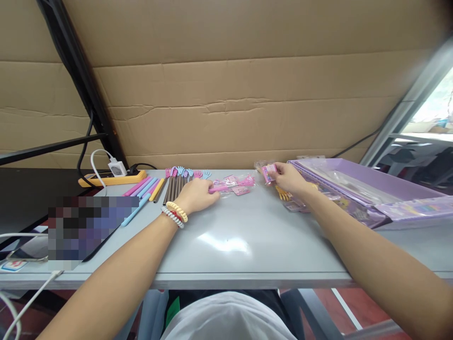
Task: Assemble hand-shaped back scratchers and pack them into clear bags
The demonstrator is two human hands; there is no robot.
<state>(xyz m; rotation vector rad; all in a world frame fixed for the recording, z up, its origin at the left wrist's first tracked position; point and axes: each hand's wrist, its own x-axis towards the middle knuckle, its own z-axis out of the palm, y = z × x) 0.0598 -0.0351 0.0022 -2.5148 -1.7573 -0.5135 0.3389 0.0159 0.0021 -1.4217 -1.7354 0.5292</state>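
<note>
My left hand (200,196) is closed at the handle end of a pink back scratcher (244,181) in a clear bag, which lies flat on the table with pink cards by it. To its left, several back scratchers (173,186) with small pink, blue and purple hand-shaped heads and brown rods lie side by side. Their pink, blue and yellow handles (143,186) point the other way. My right hand (288,178) pinches a clear bag with a pink label (269,173), just above the table. Below it sits a yellow hand-shaped head (282,193) among more bagged pieces.
An open purple box (336,165) holding clear packaging stands on the right of the grey table (226,255). A phone-like device with a blurred screen (95,226) lies at left, near white cables and a yellow power strip (130,178). Cardboard (226,108) walls the back.
</note>
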